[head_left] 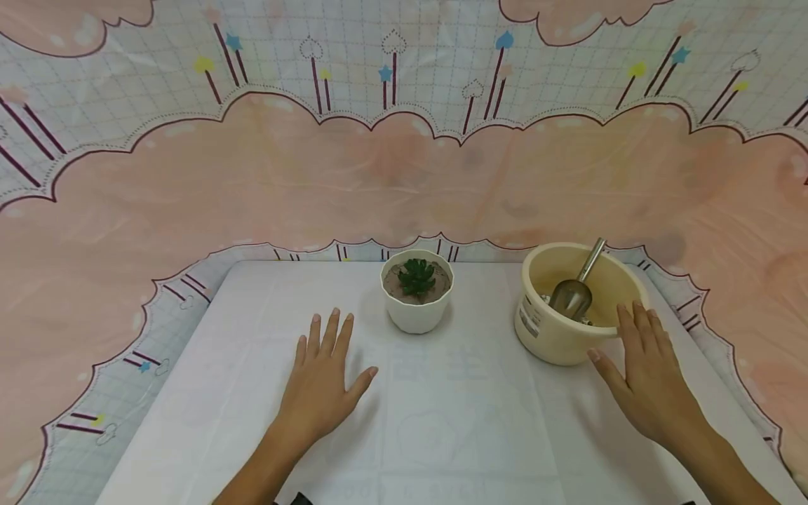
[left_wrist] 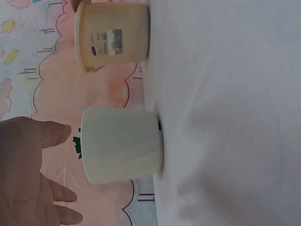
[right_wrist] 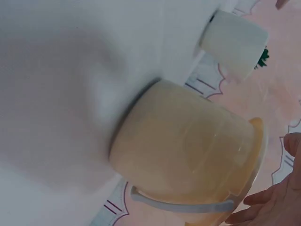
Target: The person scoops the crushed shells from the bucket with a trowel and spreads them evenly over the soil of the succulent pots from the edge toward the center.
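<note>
A white pot [head_left: 417, 317] holding soil and a small green succulent [head_left: 416, 277] stands near the back middle of the table. My left hand [head_left: 320, 393] hovers to the front left of it, fingers straight and spread, holding nothing. At the back right stands a cream bucket [head_left: 555, 344] with a label on its side. A metal scoop [head_left: 571, 298] leans inside, its handle above the rim, with some pale bits around its bowl. Over the bucket's front right rim, my right hand [head_left: 653, 386] is stretched flat with the thumb apart. The right wrist view shows the bucket's grey handle [right_wrist: 183, 206] hanging down.
A white cover [head_left: 467, 435] lies over the table, with faint fold lines. Behind and around it hangs a pink and white patterned cloth [head_left: 379, 182]. The table's back edge runs just behind the pot and the bucket.
</note>
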